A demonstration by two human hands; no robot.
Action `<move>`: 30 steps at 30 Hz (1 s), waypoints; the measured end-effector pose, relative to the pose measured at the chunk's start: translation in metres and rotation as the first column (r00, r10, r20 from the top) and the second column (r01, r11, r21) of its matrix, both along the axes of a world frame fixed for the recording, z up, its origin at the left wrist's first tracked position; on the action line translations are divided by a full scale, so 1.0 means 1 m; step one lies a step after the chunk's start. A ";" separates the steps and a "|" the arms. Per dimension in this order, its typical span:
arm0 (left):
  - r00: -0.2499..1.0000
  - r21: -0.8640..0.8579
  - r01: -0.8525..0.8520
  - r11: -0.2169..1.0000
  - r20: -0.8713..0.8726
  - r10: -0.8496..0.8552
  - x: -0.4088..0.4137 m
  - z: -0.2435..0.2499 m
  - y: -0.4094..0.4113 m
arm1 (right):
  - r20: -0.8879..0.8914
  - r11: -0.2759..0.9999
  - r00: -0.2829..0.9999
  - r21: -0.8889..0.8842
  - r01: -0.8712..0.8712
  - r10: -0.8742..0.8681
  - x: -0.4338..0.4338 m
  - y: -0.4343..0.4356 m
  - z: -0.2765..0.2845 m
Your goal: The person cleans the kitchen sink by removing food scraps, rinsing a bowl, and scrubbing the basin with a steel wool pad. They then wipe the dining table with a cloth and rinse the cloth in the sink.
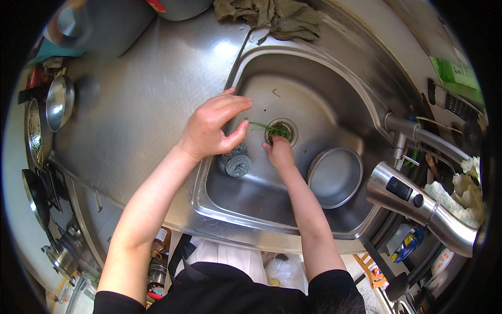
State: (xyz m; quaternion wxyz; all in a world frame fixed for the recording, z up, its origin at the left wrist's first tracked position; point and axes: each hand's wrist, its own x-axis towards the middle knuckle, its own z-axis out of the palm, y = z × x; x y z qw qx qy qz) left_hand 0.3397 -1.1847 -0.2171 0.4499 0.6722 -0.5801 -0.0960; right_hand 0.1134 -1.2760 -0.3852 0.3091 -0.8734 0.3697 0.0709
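My right hand (279, 152) reaches down to the drain of the stainless steel sink (219, 216), its fingertips at a clump of green stems (279, 132) lying in the drain opening; whether it grips them is hard to tell. Above the sink's left side my left hand (219, 119) is raised, fingers apart, with nothing in it. Steel wool scrubbers (238, 165) lie in the basin just below that hand. A round metal pan (336, 178) holding cloudy water stands in the basin, right of my right forearm.
A metal faucet (408, 196) juts in over the sink's right side. Damp cloths (274, 17) lie on the far rim. The steel counter (149, 98) extends left, with a metal bowl (60, 103) near its far left edge and large dark containers (113, 23) at the back.
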 end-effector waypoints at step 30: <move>-0.709 -0.275 0.243 0.930 -0.705 -0.023 -0.107 0.015 -0.034 | 0.314 0.727 0.877 -0.684 -0.055 0.363 -0.025 0.041 0.301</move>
